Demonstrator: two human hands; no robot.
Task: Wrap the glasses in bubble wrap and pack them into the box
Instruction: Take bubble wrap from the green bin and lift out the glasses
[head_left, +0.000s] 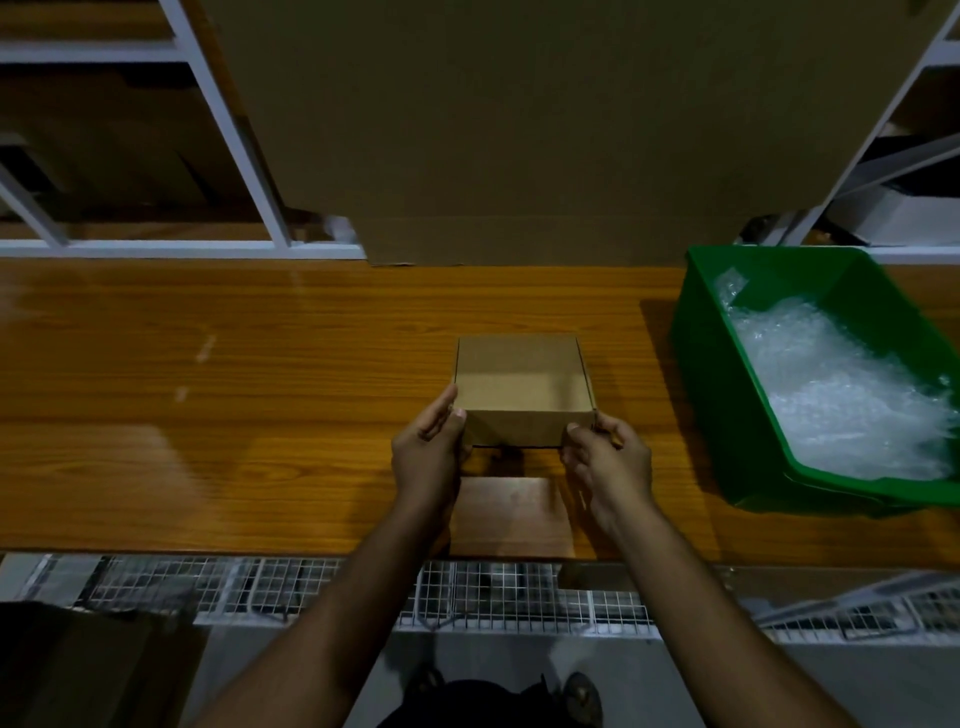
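Dim room. Glossy wood-grain table, with white shelving and a tall cardboard sheet behind. Open box at table centre, gripped at near corners by left hand and right hand. Bubble wrap inside green bin, right.

No writing can be read anywhere here. The small cardboard box is plain brown, and the green bin carries no label.
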